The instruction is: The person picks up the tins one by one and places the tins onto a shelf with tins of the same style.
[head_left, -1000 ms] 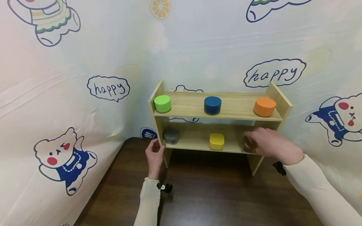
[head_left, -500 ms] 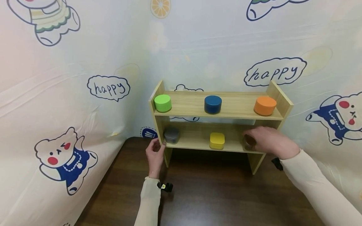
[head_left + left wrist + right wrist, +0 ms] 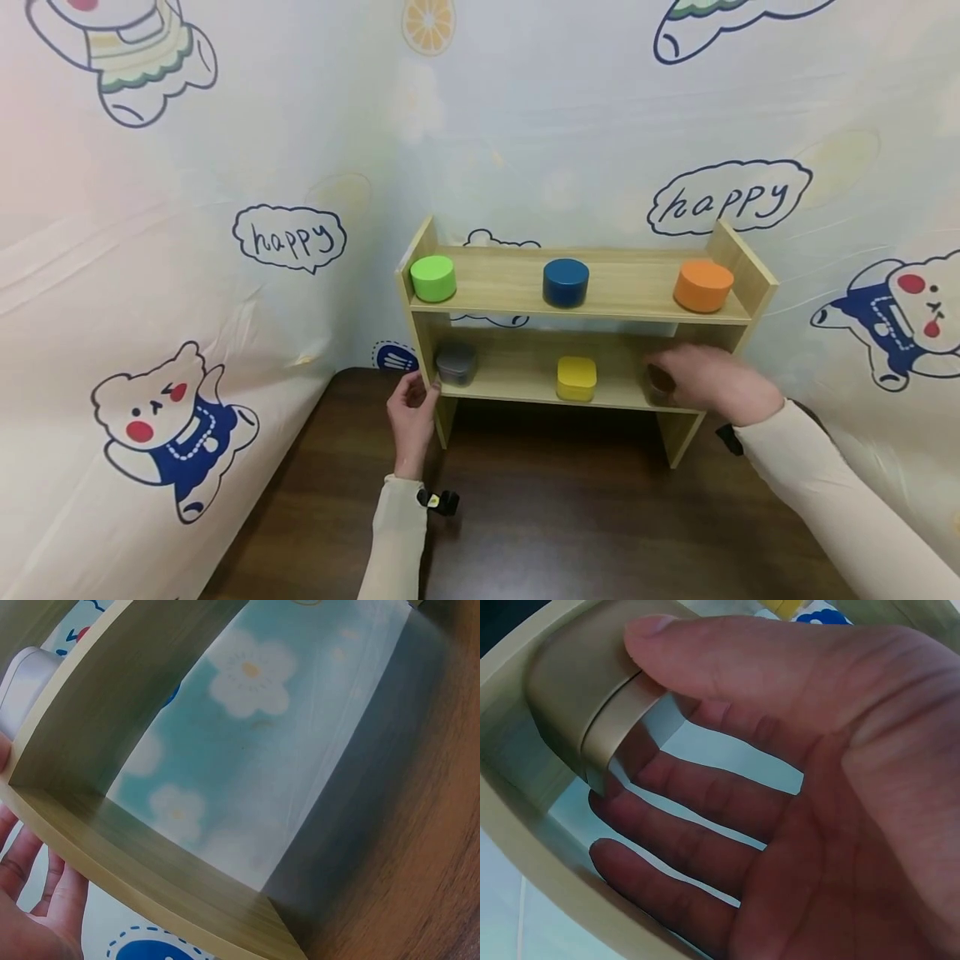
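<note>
A small two-tier wooden shelf (image 3: 495,279) stands on the dark table. My left hand (image 3: 411,423) holds its left side panel at the lower tier; in the left wrist view the thumb lies at the front edge and the fingers (image 3: 67,904) are outside. At the right end of the lower tier, my right hand (image 3: 708,382) grips a brownish-gold tin (image 3: 660,387). In the right wrist view the thumb rests on the tin (image 3: 581,682), with fingertips at its other side. A grey tin (image 3: 456,365) and a yellow tin (image 3: 576,379) share that tier.
On the top tier sit a green round tin (image 3: 433,279), a blue round tin (image 3: 566,283) and an orange round tin (image 3: 703,287). A patterned cloth (image 3: 315,133) hangs behind and to the sides. The brown table (image 3: 540,517) extends in front.
My right wrist and forearm have shifted slightly left, while the fingers stay at the brownish-gold tin. The left hand, shelf and other tins keep their places; the head view tilts slightly.
</note>
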`<state>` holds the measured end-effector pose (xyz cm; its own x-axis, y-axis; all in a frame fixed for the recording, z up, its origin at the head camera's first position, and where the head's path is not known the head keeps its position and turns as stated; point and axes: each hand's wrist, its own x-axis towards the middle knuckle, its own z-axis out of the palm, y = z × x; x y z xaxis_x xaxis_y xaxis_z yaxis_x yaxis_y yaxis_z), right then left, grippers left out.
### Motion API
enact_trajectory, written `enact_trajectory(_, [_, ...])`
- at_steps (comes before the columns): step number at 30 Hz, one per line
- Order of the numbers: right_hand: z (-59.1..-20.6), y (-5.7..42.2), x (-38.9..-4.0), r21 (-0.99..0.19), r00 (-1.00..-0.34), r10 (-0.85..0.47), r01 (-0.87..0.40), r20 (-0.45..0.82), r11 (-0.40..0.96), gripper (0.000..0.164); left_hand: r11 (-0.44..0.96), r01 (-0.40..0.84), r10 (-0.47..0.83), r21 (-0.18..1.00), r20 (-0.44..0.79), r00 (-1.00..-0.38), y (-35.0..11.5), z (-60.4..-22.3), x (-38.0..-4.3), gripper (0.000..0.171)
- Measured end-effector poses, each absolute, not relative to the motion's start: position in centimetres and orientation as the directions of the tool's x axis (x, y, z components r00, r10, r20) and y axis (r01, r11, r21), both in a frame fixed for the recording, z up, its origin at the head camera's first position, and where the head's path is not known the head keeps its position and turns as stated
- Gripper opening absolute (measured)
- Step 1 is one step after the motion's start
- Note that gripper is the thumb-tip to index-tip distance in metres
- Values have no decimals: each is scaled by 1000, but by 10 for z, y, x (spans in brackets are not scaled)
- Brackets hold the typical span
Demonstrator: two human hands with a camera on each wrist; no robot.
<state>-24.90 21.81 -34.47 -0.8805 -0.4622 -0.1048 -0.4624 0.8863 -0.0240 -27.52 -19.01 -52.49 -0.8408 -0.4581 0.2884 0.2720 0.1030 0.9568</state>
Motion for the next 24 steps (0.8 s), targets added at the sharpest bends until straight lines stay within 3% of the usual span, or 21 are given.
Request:
enact_trajectory(4, [-347,218,-249,-23,-884,-457,-457,-100,889,23,112,261,-465,959,283,-839,-190,-526,-274,23])
enact_trajectory(24, [-346,218,-247,-49,-883,-465,-462,-69,885,22,129,273,-428,953,302,-852,-194,-524,-275,23])
